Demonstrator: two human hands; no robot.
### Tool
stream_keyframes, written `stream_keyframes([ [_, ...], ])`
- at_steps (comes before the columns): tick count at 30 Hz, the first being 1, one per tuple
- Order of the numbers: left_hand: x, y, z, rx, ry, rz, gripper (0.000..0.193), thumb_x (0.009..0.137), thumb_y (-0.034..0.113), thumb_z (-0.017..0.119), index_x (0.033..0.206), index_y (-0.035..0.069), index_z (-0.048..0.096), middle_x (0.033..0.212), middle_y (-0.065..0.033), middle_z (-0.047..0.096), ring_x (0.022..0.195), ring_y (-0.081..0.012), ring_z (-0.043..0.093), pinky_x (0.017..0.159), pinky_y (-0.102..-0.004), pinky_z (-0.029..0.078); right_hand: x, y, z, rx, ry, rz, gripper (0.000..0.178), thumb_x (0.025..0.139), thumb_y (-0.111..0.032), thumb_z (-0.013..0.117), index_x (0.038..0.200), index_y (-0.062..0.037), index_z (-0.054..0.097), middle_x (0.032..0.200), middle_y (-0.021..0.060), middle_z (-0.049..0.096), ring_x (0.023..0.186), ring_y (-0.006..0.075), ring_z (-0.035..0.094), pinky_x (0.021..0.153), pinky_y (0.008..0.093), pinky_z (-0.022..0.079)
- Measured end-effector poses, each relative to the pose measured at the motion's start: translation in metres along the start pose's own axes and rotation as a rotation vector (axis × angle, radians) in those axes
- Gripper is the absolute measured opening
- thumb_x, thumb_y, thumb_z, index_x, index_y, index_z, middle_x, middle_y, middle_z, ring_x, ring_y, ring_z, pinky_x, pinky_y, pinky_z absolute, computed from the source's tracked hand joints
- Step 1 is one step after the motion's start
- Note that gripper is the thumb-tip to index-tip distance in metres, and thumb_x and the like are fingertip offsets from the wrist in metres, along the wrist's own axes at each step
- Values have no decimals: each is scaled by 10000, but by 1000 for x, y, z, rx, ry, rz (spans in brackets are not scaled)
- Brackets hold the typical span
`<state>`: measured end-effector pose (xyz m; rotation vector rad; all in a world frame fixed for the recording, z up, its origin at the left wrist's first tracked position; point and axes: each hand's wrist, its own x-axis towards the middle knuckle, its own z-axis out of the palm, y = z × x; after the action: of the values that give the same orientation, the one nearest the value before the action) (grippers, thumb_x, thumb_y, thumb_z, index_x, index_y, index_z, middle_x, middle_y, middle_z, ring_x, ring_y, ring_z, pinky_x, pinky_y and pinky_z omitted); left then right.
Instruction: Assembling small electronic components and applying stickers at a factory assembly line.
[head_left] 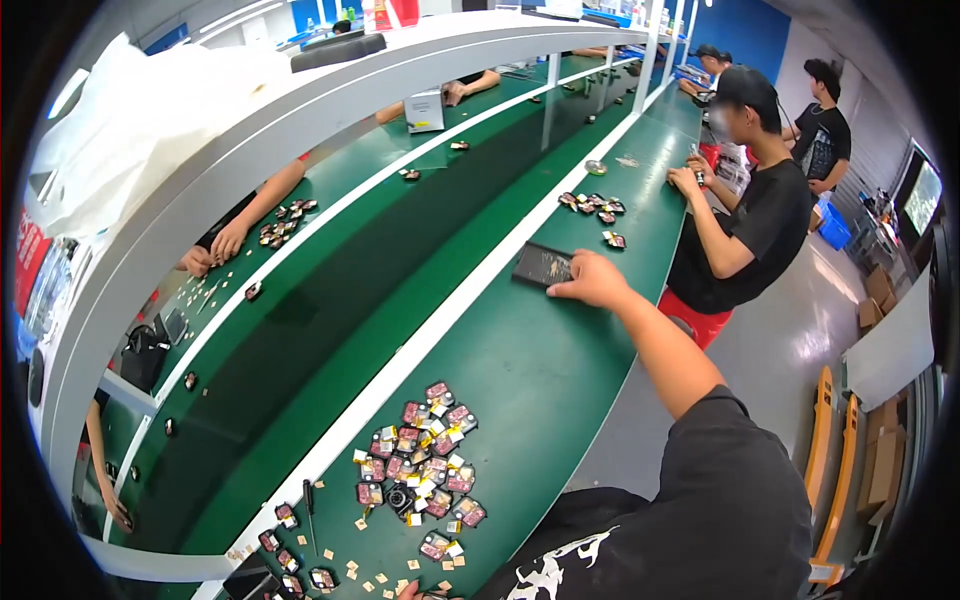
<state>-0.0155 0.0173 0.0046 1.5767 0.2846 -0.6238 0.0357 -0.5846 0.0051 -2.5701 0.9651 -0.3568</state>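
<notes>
Head view: right hand [592,280] stretched far forward, fingers flat and spread on the near end of a dark tray [541,265], not gripping. Tray on green table [540,380], long axis running left from hand. Left hand [412,591] barely visible, state unclear.

Green workbenches [560,390], grey floor [780,330]
</notes>
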Motion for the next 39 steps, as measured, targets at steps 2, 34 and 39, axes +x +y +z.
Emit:
stream_keyframes([
  [2, -1, 5, 3, -134, 33, -52, 409, 1013, 54, 561, 1413, -6, 499, 1000, -75, 643, 838, -183, 692, 658, -275, 583, 18, 21, 0, 49, 83, 37, 598, 686, -495, 894, 672, -17, 537, 1128, 186, 659, 965, 332, 658, 798, 417, 523],
  [34, 1, 57, 6, -430, 126, 462, 609, 960, -3, 589, 1526, -46, 368, 1431, -193, 532, 1201, -281, 638, 982, -326, 561, -261, -184, 77, 15, -271, -1061, 502, 799, -312, 778, 1256, -189, 609, 1435, 99, 550, 727, 184, 721, 575, 310, 581],
  [39, 5, 81, 3, -586, -11, 557, 605, 970, -57, 525, 1539, -44, 321, 1489, -246, 478, 1322, -371, 559, 1085, -421, 513, -267, -191, 90, 106, -248, -1019, 439, 767, -233, 826, 1169, -156, 668, 1348, 118, 597, 797, 221, 725, 602, 329, 573],
])
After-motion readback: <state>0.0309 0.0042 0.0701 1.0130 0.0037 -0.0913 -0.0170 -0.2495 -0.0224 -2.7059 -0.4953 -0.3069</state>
